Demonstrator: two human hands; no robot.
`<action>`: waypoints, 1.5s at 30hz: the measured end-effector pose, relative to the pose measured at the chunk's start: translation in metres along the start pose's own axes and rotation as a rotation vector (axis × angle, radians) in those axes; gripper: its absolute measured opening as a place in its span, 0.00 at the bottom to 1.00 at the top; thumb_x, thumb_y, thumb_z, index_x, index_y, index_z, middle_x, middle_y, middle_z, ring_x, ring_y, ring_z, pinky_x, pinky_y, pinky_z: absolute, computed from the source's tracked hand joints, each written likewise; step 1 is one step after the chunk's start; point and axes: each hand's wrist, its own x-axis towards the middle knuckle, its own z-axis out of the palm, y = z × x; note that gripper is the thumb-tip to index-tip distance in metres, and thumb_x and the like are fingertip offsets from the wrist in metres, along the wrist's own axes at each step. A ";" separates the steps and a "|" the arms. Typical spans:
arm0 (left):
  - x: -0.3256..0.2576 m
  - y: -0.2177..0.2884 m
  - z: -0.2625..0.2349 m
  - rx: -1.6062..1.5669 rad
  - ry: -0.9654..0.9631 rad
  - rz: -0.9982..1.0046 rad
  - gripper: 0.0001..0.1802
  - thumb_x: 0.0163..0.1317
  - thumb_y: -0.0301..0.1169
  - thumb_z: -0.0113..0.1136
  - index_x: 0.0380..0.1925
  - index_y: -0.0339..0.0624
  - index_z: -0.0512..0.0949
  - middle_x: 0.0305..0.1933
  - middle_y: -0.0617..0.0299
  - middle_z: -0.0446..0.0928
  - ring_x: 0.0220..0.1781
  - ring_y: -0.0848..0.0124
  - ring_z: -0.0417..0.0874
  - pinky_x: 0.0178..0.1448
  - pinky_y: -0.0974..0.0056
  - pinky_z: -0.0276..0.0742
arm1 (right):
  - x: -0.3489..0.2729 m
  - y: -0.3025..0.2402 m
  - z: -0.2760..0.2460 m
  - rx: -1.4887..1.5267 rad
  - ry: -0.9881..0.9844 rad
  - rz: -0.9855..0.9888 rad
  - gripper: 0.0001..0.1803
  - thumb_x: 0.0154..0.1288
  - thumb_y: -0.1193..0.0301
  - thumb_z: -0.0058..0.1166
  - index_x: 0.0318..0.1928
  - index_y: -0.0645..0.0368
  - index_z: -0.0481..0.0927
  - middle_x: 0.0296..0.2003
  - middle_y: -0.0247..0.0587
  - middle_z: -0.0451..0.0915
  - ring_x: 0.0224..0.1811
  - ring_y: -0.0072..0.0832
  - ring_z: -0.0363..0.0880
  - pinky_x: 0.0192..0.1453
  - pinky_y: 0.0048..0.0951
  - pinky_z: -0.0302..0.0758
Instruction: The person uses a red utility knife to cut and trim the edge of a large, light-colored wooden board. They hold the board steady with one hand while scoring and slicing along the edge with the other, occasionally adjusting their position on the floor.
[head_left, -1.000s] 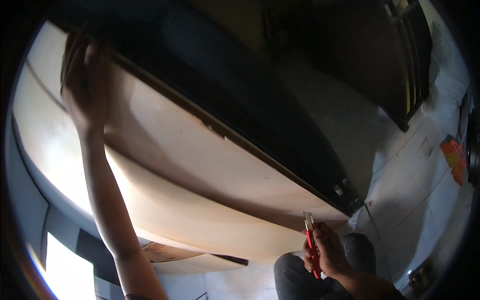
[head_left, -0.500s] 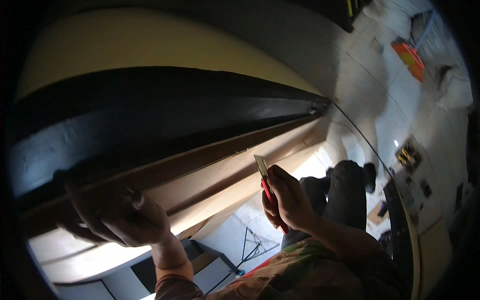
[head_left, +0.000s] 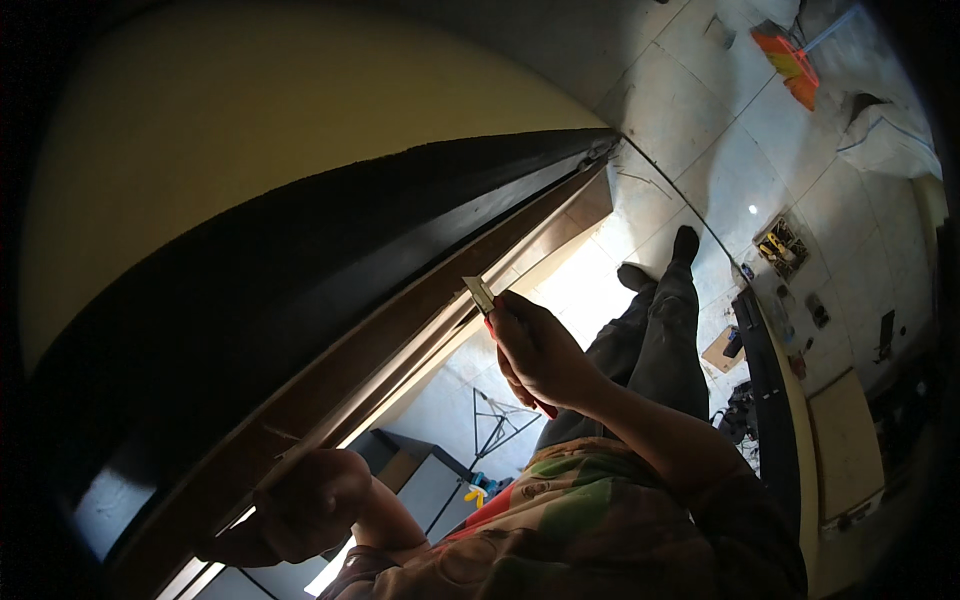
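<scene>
In my right hand [head_left: 535, 350] is a red utility knife. Its blade [head_left: 480, 294] sticks out past my thumb and points at the brown wooden door frame [head_left: 340, 385]. The blade tip is at or very near the frame's edge; contact is hard to make out. Lower left, my left hand [head_left: 315, 500] is beside the same frame, with fingers reaching toward it in deep shadow. I see nothing held in it. A thin sliver [head_left: 281, 432] shows on the frame above that hand. Black trim [head_left: 330, 240] runs alongside the brown wood.
Beyond the trim is a yellowish wall [head_left: 250, 150]. My legs [head_left: 660, 340] stand on the tiled floor. To the right lie a tool box [head_left: 781, 246], a cardboard piece [head_left: 724, 350] and an orange broom [head_left: 788, 68]. A black tripod stand [head_left: 500, 425] is below the frame.
My view has turned, so the frame now slopes more steeply. The left hand has moved lower along the frame, and its fingers are less spread. The knife stays in my right hand, its blade nearer the frame.
</scene>
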 end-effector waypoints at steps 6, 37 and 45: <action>0.009 -0.046 -0.023 -0.067 -0.176 0.180 0.28 0.80 0.54 0.45 0.48 0.36 0.73 0.71 0.26 0.65 0.79 0.36 0.60 0.79 0.30 0.46 | -0.004 -0.015 0.000 0.071 -0.069 0.083 0.16 0.86 0.57 0.37 0.42 0.55 0.67 0.13 0.31 0.65 0.07 0.22 0.65 0.12 0.28 0.65; -0.005 -0.041 -0.053 -0.170 -0.068 0.121 0.27 0.78 0.57 0.45 0.56 0.46 0.73 0.67 0.39 0.69 0.75 0.39 0.66 0.78 0.32 0.53 | -0.031 -0.019 0.036 0.181 -0.030 0.076 0.21 0.86 0.53 0.37 0.38 0.55 0.65 0.14 0.30 0.64 0.07 0.21 0.61 0.10 0.27 0.64; -0.013 -0.044 -0.058 -0.233 -0.047 0.094 0.27 0.77 0.58 0.46 0.57 0.48 0.73 0.69 0.40 0.69 0.76 0.40 0.65 0.78 0.33 0.54 | -0.043 -0.022 0.040 0.193 -0.023 0.127 0.19 0.85 0.51 0.37 0.40 0.51 0.64 0.16 0.29 0.66 0.09 0.18 0.61 0.12 0.25 0.62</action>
